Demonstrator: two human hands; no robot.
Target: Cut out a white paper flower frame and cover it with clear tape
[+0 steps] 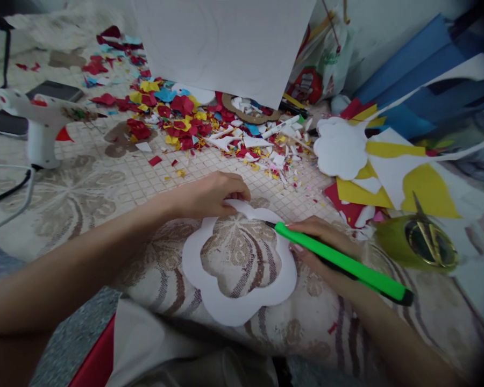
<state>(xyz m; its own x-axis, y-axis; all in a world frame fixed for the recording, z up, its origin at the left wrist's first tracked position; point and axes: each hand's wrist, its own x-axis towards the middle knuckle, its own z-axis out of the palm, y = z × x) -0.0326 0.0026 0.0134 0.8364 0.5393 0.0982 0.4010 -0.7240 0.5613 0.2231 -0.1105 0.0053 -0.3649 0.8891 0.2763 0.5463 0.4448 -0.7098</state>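
Note:
A white paper flower-shaped ring [193, 258] lies on the patterned tablecloth in front of me, its middle cut out so the cloth shows through. My left hand [221, 193] has its fingers curled over the ring's far edge, pinching the paper. In my right hand [322, 242] is a bright green utility knife [347, 260], held slanting with its black end toward me. The knife's thin dark tip is at the inner edge of the ring, at the upper right. Part of the ring is hidden under my left fingers.
Red, yellow, blue and white paper scraps [185, 115] cover the back. A white glue gun [42, 129] with a cable stands left. A large white sheet [226, 48] rises behind. At right are scissors [431, 242], a yellow roll [391, 242] and white paper cutouts [341, 148].

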